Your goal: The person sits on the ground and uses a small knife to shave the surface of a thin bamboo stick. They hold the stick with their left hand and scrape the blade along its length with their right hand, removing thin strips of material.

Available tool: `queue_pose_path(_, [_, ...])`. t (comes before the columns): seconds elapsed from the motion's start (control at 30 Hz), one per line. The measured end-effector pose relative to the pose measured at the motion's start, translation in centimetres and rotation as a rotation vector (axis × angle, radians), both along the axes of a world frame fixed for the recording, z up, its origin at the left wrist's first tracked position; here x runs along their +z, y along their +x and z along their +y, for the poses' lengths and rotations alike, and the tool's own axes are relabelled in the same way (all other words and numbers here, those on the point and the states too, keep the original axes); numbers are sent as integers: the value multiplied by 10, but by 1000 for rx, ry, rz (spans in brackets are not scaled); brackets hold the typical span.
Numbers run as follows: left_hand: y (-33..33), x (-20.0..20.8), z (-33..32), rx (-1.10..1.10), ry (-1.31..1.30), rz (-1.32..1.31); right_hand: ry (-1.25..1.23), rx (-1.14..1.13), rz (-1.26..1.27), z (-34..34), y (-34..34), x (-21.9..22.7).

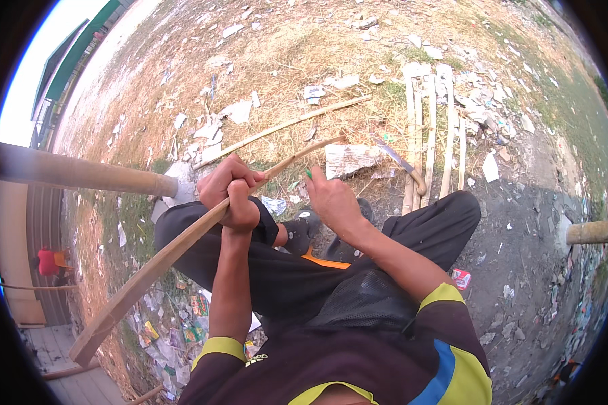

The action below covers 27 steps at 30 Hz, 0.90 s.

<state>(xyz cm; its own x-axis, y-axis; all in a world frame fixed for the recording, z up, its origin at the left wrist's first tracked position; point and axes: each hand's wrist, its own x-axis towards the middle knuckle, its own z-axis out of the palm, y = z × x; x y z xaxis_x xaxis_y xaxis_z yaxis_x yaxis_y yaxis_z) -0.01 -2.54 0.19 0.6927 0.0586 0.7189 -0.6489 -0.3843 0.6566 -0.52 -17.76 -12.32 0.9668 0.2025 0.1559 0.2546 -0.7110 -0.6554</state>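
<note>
My left hand is closed round a long split bamboo strip. The strip slants from the lower left up past my knees, its narrow end pointing away from me. Beside it, my right hand has its fingers curled, and a small green tip shows at them. What that green thing is, I cannot make out. In front of my feet a rough wooden block lies on the ground. A bladed tool with a curved wooden handle rests to the block's right, its handle by other bamboo strips.
Several bamboo strips lie side by side at the right, and one more strip lies ahead. Thick round poles reach in from the left and right sides. Litter and a red packet are scattered over the ground.
</note>
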Motion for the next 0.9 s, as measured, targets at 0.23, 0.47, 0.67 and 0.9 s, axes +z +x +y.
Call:
queue_pose_path(0.23, [-2,-2,-3,36,1,5,155,44,-118,5,-8,13])
queue_pose_path(0.47, [0,-4,8,151,-73,32,106,40,-131,14,-2,0])
queue_pose_path(0.67, [4,-2,8,194,-60,-8,48,34,-103,15,1,8])
queue_pose_path(0.9, [3,-3,10,144,-97,33,35,8,-31,17,2,7])
